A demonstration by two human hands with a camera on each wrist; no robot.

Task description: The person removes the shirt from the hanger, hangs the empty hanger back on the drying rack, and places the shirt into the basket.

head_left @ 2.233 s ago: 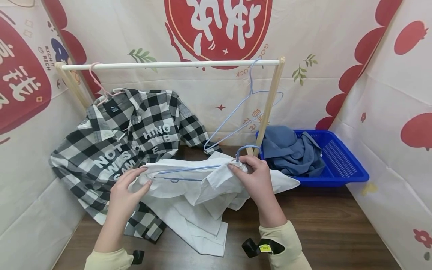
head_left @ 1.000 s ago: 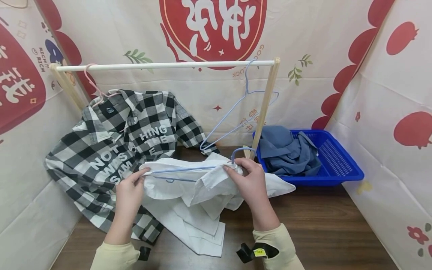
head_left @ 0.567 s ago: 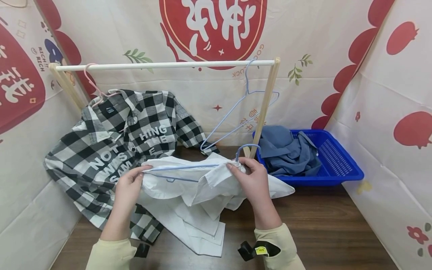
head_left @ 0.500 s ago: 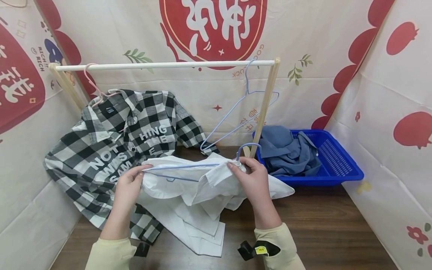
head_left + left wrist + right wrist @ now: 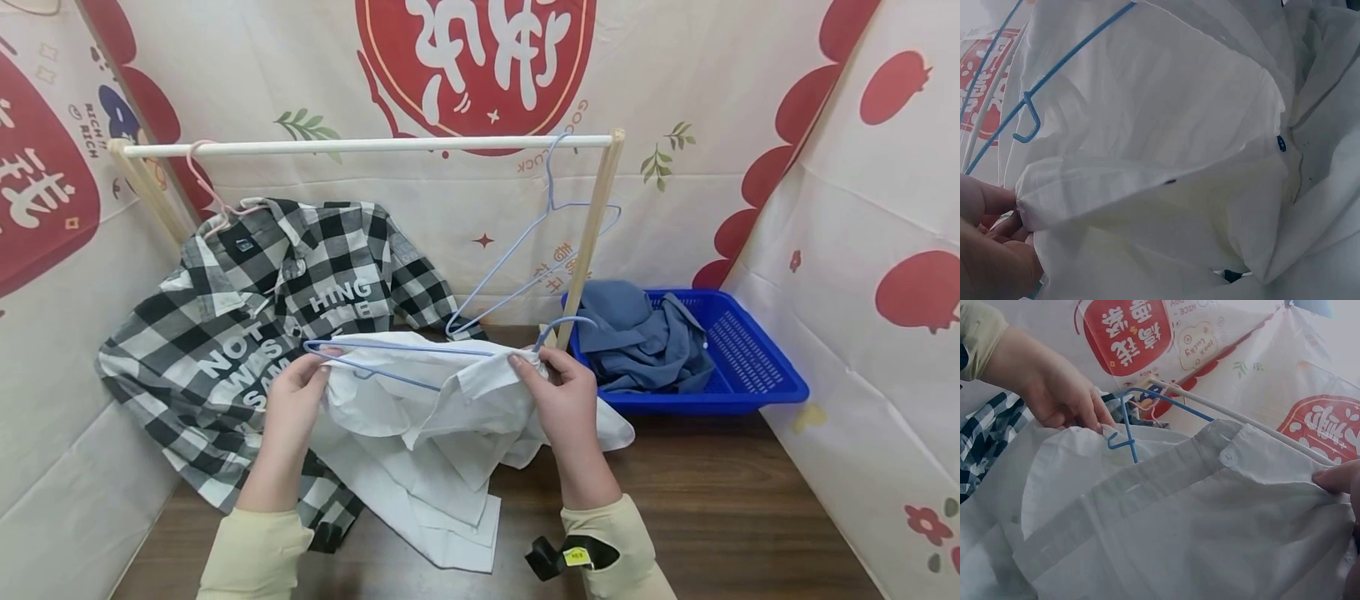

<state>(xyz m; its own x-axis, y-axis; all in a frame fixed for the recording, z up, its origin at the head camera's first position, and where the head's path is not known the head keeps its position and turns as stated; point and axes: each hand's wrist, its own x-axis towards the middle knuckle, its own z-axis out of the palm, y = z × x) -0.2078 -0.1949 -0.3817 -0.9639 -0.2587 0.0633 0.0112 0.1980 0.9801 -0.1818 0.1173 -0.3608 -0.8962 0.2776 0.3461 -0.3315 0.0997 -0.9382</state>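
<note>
A white button-up shirt (image 5: 450, 467) hangs in folds between both hands, its lower part on the table. A blue hanger (image 5: 405, 347) lies partly inside its neck opening. My left hand (image 5: 292, 400) pinches the shirt's cloth at the left; the hanger's left end sticks out just above those fingers. My right hand (image 5: 570, 404) pinches the collar area close beside the hanger's hook, which points up and right. In the left wrist view, the left hand (image 5: 991, 234) grips a folded cloth edge below the hanger. The hanger's right end is hidden by cloth.
Behind stands a rack with a white rail (image 5: 360, 146). A black-and-white plaid shirt (image 5: 352, 229) hangs there on a pink hanger (image 5: 202, 179), with a bare blue hanger (image 5: 504, 246) at the right. A blue basket (image 5: 697, 406) holds a grey-blue garment (image 5: 637, 342).
The held hanger's left end has risen and now shows above my left fingers, outside the cloth. Its hook has tipped a little to the right. My right hand keeps its pinch.
</note>
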